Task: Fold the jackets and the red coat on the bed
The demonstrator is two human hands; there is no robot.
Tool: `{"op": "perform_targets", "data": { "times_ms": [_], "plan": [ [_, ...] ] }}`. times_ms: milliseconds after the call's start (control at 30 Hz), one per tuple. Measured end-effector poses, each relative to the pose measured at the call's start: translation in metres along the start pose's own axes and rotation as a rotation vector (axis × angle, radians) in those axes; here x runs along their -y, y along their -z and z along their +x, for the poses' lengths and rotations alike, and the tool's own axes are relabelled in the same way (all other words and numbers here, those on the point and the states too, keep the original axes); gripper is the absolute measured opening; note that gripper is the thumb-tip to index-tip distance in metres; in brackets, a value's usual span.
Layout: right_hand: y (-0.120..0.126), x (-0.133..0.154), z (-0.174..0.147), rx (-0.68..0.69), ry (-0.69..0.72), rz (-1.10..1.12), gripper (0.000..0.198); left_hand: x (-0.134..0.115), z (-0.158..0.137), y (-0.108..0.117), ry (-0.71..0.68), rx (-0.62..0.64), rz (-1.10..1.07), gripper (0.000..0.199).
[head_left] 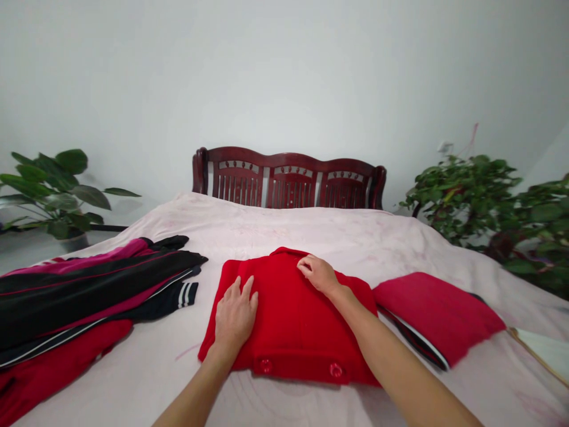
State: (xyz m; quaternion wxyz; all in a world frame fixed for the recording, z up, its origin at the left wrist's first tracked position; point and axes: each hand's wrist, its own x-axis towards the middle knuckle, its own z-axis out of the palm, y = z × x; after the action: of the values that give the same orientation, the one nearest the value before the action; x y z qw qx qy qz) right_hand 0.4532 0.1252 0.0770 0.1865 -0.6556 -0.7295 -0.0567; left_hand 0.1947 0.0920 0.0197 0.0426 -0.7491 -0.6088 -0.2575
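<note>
A red coat [288, 308] lies folded into a rough rectangle on the bed in front of me. Its collar edge is at the far side, and a buttoned strap with two large red buttons runs along the near side. My left hand [235, 314] rests flat on the coat's left part with its fingers spread. Near the collar, my right hand [317, 273] is curled, fingertips pinched together against the red cloth. The forearm of that side crosses over the coat's right part and hides some of it.
Several dark, magenta and red garments [89, 296] are spread at the left. On the right lies a folded crimson garment [440, 308] beside a pale item [542, 350]. A pale sheet [275, 231] covers the bed below a wooden headboard [291, 178]. Leafy plants [466, 196] stand on both sides.
</note>
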Motion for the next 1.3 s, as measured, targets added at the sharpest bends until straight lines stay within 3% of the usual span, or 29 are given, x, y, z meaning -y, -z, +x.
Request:
{"op": "perform_targets", "data": {
  "times_ms": [333, 600, 867, 1067, 1300],
  "plan": [
    [-0.006, 0.021, 0.006, 0.092, -0.012, -0.048, 0.017, 0.001, 0.0, -0.001, 0.006, -0.003, -0.006, 0.048],
    [-0.005, 0.003, -0.008, -0.026, -0.205, 0.09, 0.022, -0.001, 0.0, 0.002, -0.001, 0.006, 0.0, 0.049],
    [0.009, -0.002, -0.03, 0.113, -0.177, 0.247, 0.022, -0.002, -0.001, 0.004, 0.008, 0.011, -0.01, 0.049],
    [0.017, 0.02, -0.039, 0.184, -0.18, 0.017, 0.014, -0.002, -0.001, 0.004, 0.012, 0.009, -0.002, 0.048],
    [0.008, 0.021, -0.024, 0.106, -0.195, -0.103, 0.021, 0.0, -0.001, 0.001, 0.007, -0.006, -0.016, 0.048]
  ]
}}
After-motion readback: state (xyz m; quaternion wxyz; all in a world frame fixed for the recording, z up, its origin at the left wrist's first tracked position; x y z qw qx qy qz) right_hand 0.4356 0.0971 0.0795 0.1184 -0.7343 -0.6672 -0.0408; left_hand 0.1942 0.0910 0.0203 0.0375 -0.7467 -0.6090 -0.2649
